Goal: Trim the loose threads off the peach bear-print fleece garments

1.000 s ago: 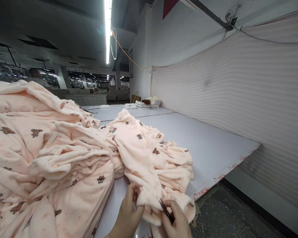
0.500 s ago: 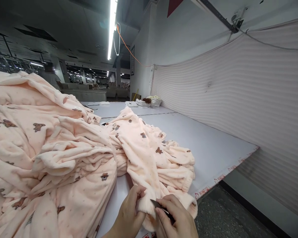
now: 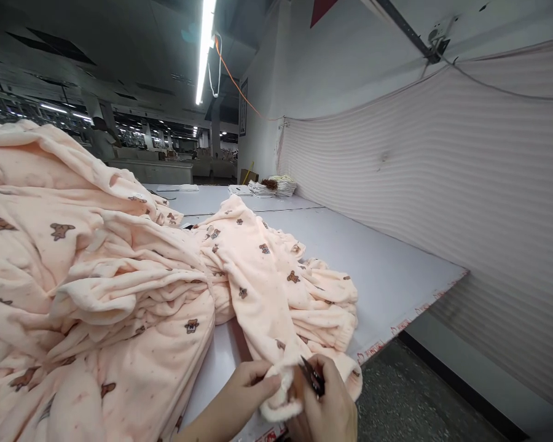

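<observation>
Pink plush fabric printed with small brown bears makes up a garment (image 3: 262,282) lying on the table, one sleeve-like end stretched toward me. My left hand (image 3: 244,393) pinches the cuff (image 3: 281,399) at that end between thumb and fingers. In my right hand (image 3: 327,405) is a pair of small dark thread snips (image 3: 312,376), its blades pointing up and to the left. The blades are close beside the cuff; whether they touch it I cannot tell. Some of my right fingers are hidden behind the cuff and palm.
A big heap of the same pink fabric (image 3: 96,294) covers the left side. The pale table (image 3: 373,245) runs to a taped edge on the right, above a dark floor (image 3: 424,393). Stacked papers (image 3: 262,188) lie at the back. A person (image 3: 102,140) is in the far left background.
My left hand has shifted its hold and the cuff's opening is now turned up toward me. The snips have tilted more upright, their tips away from the fabric's face.
</observation>
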### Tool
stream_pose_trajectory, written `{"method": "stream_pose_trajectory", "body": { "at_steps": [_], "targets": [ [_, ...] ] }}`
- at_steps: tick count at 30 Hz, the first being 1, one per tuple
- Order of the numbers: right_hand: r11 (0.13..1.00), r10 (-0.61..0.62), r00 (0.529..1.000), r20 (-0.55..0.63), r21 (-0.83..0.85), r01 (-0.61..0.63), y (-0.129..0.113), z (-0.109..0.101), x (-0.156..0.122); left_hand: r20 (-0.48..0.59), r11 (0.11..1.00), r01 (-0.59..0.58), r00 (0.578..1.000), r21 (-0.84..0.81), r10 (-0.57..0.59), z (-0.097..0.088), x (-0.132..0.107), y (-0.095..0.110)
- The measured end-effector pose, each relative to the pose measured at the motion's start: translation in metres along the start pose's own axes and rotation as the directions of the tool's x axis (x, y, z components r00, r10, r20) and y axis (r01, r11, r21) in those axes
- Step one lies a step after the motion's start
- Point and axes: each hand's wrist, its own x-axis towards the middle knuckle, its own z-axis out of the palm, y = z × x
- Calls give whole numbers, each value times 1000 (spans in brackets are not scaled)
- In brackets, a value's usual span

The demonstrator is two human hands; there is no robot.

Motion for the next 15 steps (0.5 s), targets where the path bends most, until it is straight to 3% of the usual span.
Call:
{"method": "stream_pose_trajectory", "body": {
  "at_steps": [2, 5, 8, 10, 15],
  "targets": [
    [999, 11, 1000, 26, 34, -12, -1, -2, 10, 80, 951, 137, 990, -277, -119, 1, 0, 1],
    [986, -33, 990, 134, 168, 10, -2, -9, 16, 139, 853, 164, 984, -496, -108, 1, -1, 4],
    [958, -162, 957, 239, 269, 95, -3, -19, 12, 183, 826, 176, 979, -535, -90, 2, -3, 8],
    [958, -218, 932, 288, 245, 149, -5, -25, 7, 187, 830, 179, 978, -528, -92, 2, -4, 9],
    [973, -209, 947, 243, 144, 178, -14, -28, 2, 208, 848, 155, 977, -506, -55, -1, -2, 5]
  ]
}}
